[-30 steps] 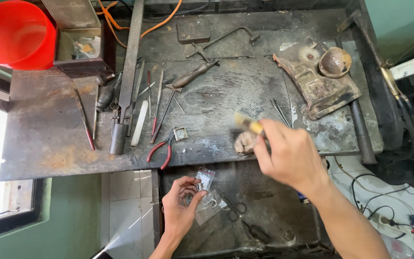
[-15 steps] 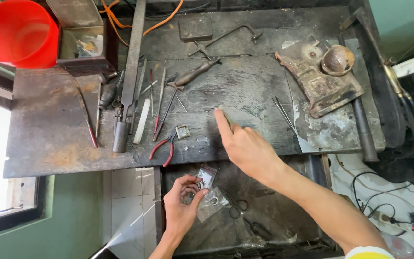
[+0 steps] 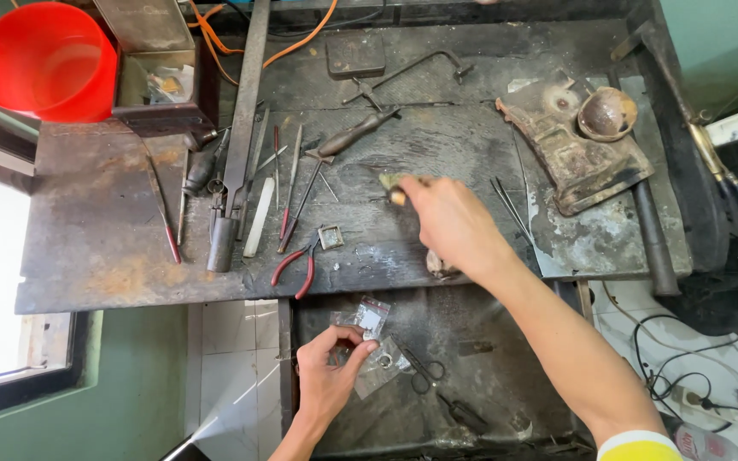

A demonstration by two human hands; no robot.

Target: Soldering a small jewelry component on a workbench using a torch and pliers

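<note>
At frame centre our right hand (image 3: 450,224) pinches a small brush (image 3: 396,189); lower down, our left hand (image 3: 328,376) grips a small clear bag (image 3: 371,318).

A bare strip of the workbench (image 3: 463,119) lies open between the row of hand tools (image 3: 258,183) on the left and the rusty metal block (image 3: 570,158) on the right. Nearer, the red-handled pliers (image 3: 296,269) crowd the bench edge, and small clear bags (image 3: 373,316) and scissors (image 3: 424,371) clutter the lower tray (image 3: 489,393).
</note>
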